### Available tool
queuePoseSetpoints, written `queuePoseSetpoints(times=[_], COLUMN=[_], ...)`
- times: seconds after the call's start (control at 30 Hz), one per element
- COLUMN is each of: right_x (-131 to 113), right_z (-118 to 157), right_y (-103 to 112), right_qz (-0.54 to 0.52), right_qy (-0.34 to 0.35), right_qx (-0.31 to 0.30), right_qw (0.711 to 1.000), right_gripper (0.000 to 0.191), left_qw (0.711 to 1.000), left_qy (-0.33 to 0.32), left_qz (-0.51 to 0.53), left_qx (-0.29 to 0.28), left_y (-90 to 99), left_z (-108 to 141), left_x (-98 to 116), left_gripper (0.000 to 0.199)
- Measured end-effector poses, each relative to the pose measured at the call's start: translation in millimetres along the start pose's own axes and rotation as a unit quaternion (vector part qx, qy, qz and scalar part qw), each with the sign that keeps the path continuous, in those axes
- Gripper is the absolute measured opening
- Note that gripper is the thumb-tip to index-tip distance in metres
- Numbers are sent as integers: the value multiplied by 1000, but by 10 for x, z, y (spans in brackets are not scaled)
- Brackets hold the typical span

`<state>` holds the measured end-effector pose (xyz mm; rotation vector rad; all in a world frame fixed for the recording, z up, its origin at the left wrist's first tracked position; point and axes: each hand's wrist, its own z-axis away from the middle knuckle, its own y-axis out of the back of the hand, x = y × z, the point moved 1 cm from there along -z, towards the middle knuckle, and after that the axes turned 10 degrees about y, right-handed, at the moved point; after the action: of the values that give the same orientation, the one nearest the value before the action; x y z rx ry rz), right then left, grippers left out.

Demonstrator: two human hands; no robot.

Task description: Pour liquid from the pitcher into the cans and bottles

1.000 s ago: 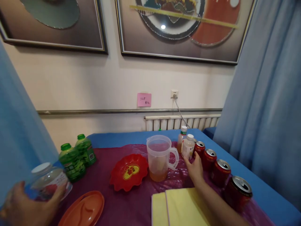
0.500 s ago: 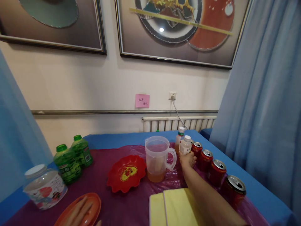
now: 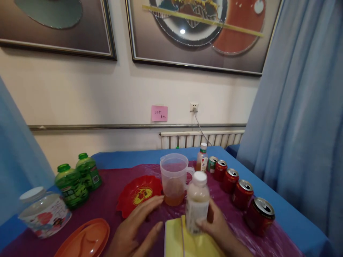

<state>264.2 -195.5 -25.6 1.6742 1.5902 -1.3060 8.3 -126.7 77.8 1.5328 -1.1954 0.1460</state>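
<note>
My right hand (image 3: 217, 223) is wrapped round a white-capped bottle (image 3: 197, 205) with pale contents, held upright over a folded yellow cloth (image 3: 174, 237). My left hand (image 3: 136, 228) is open to the left of the bottle, fingers apart and holding nothing. Behind the bottle stands a clear plastic measuring jug (image 3: 174, 178) with some amber liquid at its bottom; the bottle hides part of its handle. A red scalloped plate (image 3: 128, 194) with a yellow emblem lies beyond my left hand, which overlaps its near edge.
Red drink cans (image 3: 242, 194) and a green can (image 3: 212, 164) line the right side. Another bottle (image 3: 202, 159) stands behind the jug. At left are green jugs (image 3: 71, 187), a clear tub (image 3: 45, 216) and an orange dish (image 3: 83, 239) on purple sheeting (image 3: 112, 182).
My right hand has brought the bottle from beside the cans toward me, over the cloth. My left hand has moved right from the orange dish toward the bottle.
</note>
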Motion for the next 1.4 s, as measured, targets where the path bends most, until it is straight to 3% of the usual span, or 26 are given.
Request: queuePoseSetpoints(times=[0.07,0.13,0.3,0.43,0.5,0.63,0.7,0.8,0.9,0.97,1.1,1.27,1.4], right_x=[-48,-70,-101,-50,27,191,225,209,161,141,170,275,177], right_z=[102,140,156,199,225,282,305,308,284,277,317,397,406], right_y=[-187,-309,-366,-348,-338,-288,-257,-232,-249,-276,-343,-406,-295], right_qz=[-59,-83,-78,-29,-20,17,39,54,51,52,78,123,151], right_qy=[-25,-40,-76,-93,-82,-70,-73,-67,-54,-47,-30,-20,0], right_qx=[-112,-168,-180,-174,-165,-133,-124,-123,-157,-165,-124,-83,-68], right_qw=[992,981,978,980,983,988,989,989,985,984,989,989,986], right_gripper=[92,94,79,72,75,84,87,88,84,82,83,78,74], left_qw=[997,987,970,951,956,980,983,978,955,947,969,988,998], left_qy=[-42,-66,-73,-90,-106,-82,-60,-80,-110,-104,-81,-27,53], left_qz=[7,9,24,7,-9,-86,-105,-82,-78,-85,-120,-147,-16], left_qx=[-64,-148,-229,-296,-275,-160,-140,-172,-265,-293,-199,-35,-32], left_y=[91,177,317,260,167,-30,-44,88,258,297,181,174,284], left_z=[-189,-334,-494,-481,-458,-442,-451,-468,-492,-514,-540,-574,-574], left_x=[287,502,729,780,775,711,683,690,762,826,911,925,801], left_gripper=[49,47,35,39,39,24,32,58,46,36,16,30,35])
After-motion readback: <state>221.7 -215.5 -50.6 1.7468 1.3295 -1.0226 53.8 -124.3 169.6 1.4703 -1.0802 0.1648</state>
